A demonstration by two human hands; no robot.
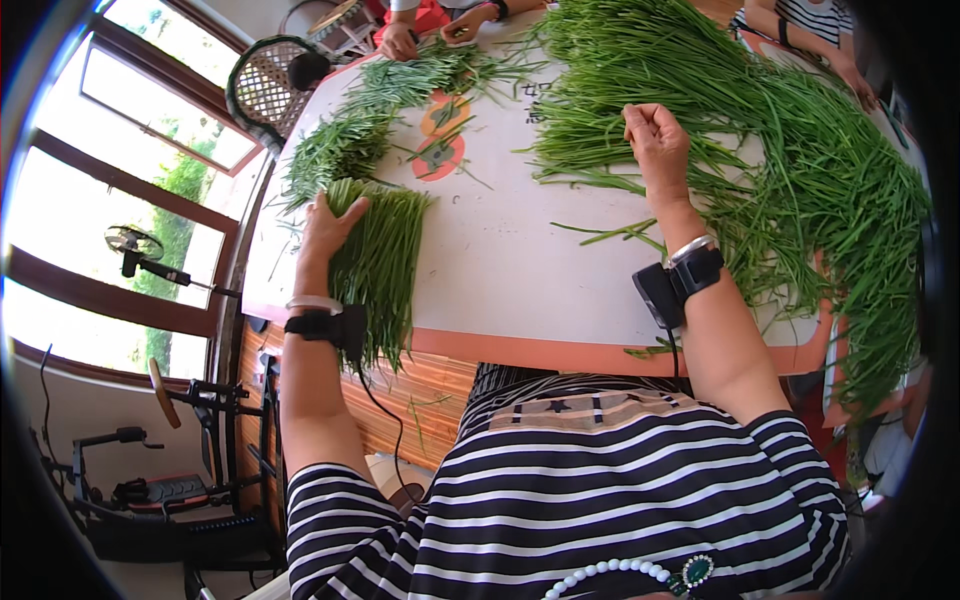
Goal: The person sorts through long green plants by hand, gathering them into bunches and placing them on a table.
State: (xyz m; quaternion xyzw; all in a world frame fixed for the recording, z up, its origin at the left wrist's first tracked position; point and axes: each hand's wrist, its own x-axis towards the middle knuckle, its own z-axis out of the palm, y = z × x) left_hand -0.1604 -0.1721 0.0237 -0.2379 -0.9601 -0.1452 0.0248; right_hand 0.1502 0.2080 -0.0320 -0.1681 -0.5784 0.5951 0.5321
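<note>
My left hand (328,229) lies against a neat stack of garlic chives (382,240) at the table's left side. Its thumb and forefinger are spread, and the leaf ends hang over the front edge. Above the near side of a big heap of chives (637,71), my right hand (658,146) is raised with its fingers curled together. I see no stem in its fingertips, though a thin one could be hidden there. A few loose chives (619,231) lie on the white tabletop (502,277) below that hand.
More chive bundles (341,146) line the left side. Across the table are another person's hands (399,41), and at the far right a person's arm (817,49). A wicker chair (266,82), a small fan (133,244) and exercise equipment (165,491) stand left. Thin cables hang from both my wrist devices.
</note>
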